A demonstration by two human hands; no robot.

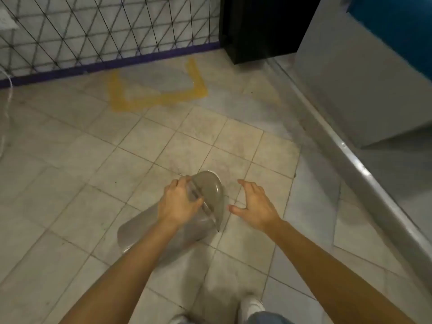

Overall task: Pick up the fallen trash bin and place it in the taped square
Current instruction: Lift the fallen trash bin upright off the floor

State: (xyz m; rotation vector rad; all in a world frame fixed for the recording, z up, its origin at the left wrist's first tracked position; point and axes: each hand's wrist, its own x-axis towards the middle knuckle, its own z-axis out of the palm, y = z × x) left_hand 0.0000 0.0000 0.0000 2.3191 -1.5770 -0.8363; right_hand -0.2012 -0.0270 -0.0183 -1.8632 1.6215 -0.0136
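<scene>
The floor is pale square tile [194, 146] with dark grout lines, dull and scuffed, and toward the right of the frame it gives way to larger grey slabs. Near the upper middle, a yellow taped square [161, 97] marks the floor; its near side and two flanks show, while the far side runs up to a purple baseboard strip [112, 63]. Above that strip, across the upper left, stands a black wire mesh panel [93, 26] with a diamond pattern in front of a light wall. A black cabinet [264, 29] fills the top centre-right. A metal threshold rail [364, 174] slants down the right side, with a grey panel and a blue surface behind it in the upper right corner.

The grey trash bin [163, 232] lies on its side on the tile at lower centre, well short of the taped square, its lid end [210, 192] pointing up the frame. The left hand [177, 204] is closed over the bin at the lid's edge. The right hand [253, 203] hangs just beside the lid, fingers spread, touching nothing. A white shoe [252, 305] shows at the bottom edge.
</scene>
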